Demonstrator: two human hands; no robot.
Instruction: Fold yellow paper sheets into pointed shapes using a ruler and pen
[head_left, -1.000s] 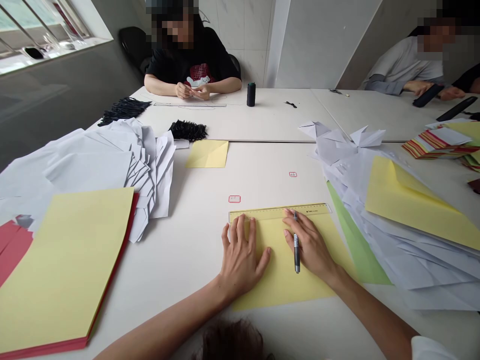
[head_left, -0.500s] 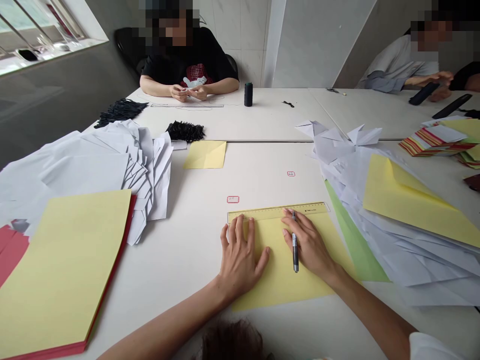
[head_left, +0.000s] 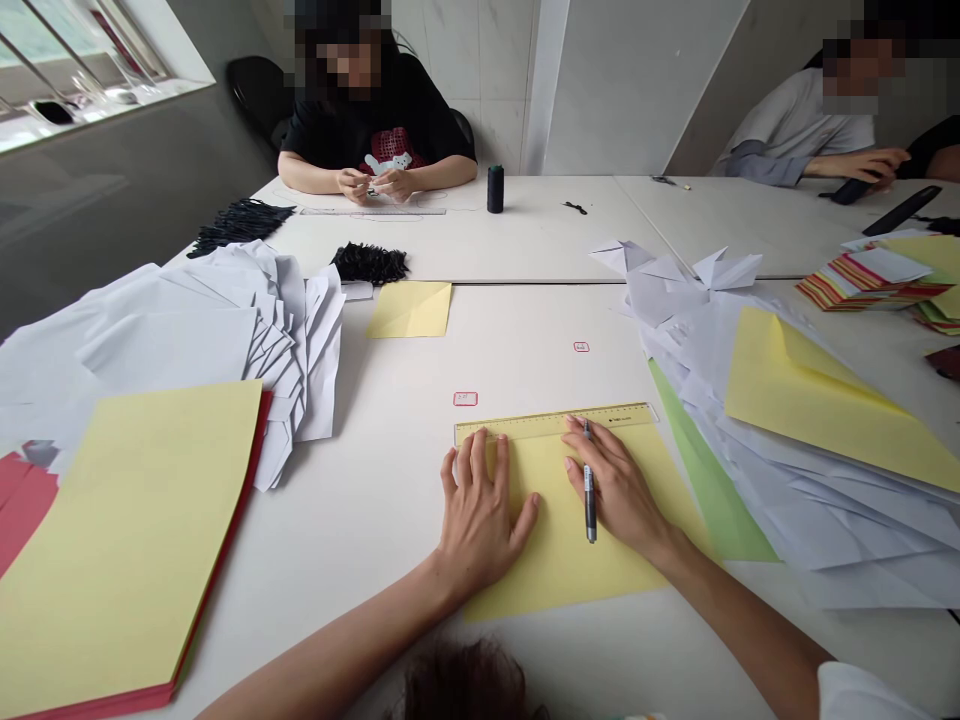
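Observation:
A yellow sheet of paper [head_left: 570,560] lies on the white table in front of me, with a clear yellow ruler [head_left: 551,422] along its far edge. My left hand [head_left: 480,510] rests flat on the sheet, fingers spread, fingertips at the ruler's left part. My right hand [head_left: 619,490] lies on the sheet with its fingertips on the ruler, and a dark pen [head_left: 589,490] is held between its fingers, tip near the ruler.
A stack of yellow and red paper [head_left: 127,540] sits at the left, folded white sheets [head_left: 225,330] behind it. White, yellow and green sheets [head_left: 787,420] pile up at the right. A folded yellow piece [head_left: 411,308], black shreds [head_left: 371,262], a black spool [head_left: 495,188]. Two persons sit opposite.
My hands, the pen and the ruler stay where they were. The view has shifted slightly. The persons across the table have moved their hands a little.

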